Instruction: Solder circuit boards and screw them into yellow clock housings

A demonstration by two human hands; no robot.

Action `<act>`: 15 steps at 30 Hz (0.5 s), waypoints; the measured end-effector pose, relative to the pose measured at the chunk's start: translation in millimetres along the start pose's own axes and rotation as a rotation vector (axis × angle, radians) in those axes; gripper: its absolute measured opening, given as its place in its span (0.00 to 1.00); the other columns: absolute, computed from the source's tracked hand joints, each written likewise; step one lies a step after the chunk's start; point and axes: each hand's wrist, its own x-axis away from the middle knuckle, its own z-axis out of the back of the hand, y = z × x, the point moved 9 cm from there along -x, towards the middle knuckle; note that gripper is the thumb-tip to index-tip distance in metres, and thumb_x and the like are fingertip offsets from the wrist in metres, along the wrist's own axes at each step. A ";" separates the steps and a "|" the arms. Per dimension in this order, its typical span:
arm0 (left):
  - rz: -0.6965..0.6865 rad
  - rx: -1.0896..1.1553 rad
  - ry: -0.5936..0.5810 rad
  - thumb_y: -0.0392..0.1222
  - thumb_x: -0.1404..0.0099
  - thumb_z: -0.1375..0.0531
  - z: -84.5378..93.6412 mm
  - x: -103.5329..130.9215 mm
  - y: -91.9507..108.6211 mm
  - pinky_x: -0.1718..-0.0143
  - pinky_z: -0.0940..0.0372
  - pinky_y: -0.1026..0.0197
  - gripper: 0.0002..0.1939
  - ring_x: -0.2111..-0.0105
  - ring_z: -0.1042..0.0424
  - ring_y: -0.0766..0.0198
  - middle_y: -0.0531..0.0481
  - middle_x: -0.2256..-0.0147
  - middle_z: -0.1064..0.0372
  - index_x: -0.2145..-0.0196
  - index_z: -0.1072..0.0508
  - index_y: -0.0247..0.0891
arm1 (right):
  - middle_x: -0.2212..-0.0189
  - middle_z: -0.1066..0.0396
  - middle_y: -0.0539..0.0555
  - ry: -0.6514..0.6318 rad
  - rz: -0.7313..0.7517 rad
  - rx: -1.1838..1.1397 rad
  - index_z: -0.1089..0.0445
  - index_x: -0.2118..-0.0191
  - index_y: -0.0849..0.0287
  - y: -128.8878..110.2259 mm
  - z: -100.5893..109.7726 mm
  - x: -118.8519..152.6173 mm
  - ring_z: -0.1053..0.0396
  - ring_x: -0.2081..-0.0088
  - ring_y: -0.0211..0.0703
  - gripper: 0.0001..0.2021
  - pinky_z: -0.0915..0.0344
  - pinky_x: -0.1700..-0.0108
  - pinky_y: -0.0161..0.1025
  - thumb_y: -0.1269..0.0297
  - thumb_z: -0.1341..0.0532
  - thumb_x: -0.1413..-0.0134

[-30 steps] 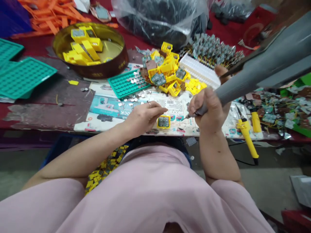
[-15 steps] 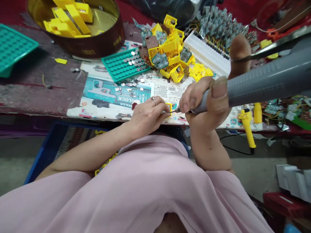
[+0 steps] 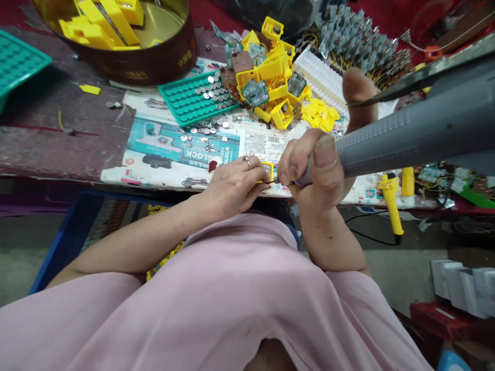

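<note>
My left hand [image 3: 232, 185], with a ring on one finger, is closed on a small yellow plastic case [image 3: 269, 169] at the front of the bench; the fingers hide most of it. In my right hand [image 3: 323, 172] is a grey electric screwdriver [image 3: 410, 136], gripped near its nose and lying aslant towards the upper right. Its bit points left and meets the case beside my left fingertips. The exact contact is too small to make out. A thin metal strip [image 3: 417, 77] runs along the tool's upper side, near a raised finger.
Behind my hands lie a green tray [image 3: 178, 103] with metal discs, a heap of yellow cases [image 3: 276, 67] and yellow flat pieces [image 3: 319, 114]. A round tin [image 3: 162, 64] stands at back left. A yellow-handled tool [image 3: 392, 203] hangs over the front edge at right.
My right hand and the electric screwdriver have moved left, bringing the tool's nose closer to the yellow case. My left hand keeps its hold on the case. The view has shifted slightly.
</note>
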 end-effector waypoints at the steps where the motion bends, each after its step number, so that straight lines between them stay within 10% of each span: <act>1: -0.004 0.012 -0.001 0.40 0.28 0.48 -0.1 0.5 -0.1 0.63 0.35 0.60 0.12 0.62 0.27 0.61 0.46 0.64 0.26 0.65 0.25 0.38 | 0.83 0.49 0.47 0.007 -0.008 -0.003 0.45 0.80 0.51 1.1 -0.8 -0.5 0.46 0.81 0.39 0.29 0.42 0.78 0.43 0.30 0.44 0.48; 8: -0.030 -0.146 0.088 0.49 0.30 0.44 7.6 11.6 -9.3 0.53 0.33 0.50 0.16 0.51 0.27 0.51 0.41 0.53 0.25 0.51 0.26 0.38 | 0.84 0.49 0.43 0.113 0.068 -0.169 0.46 0.80 0.52 2.6 9.8 -8.5 0.45 0.85 0.34 0.26 0.43 0.81 0.40 0.41 0.33 0.50; 15: -0.119 -0.124 -0.038 0.40 0.29 0.45 -8.5 13.9 -8.7 0.46 0.31 0.47 0.12 0.44 0.28 0.53 0.39 0.44 0.28 0.53 0.24 0.39 | 0.80 0.44 0.47 0.167 -0.028 0.049 0.47 0.78 0.51 18.8 16.3 -9.0 0.41 0.82 0.38 0.29 0.39 0.78 0.44 0.30 0.43 0.49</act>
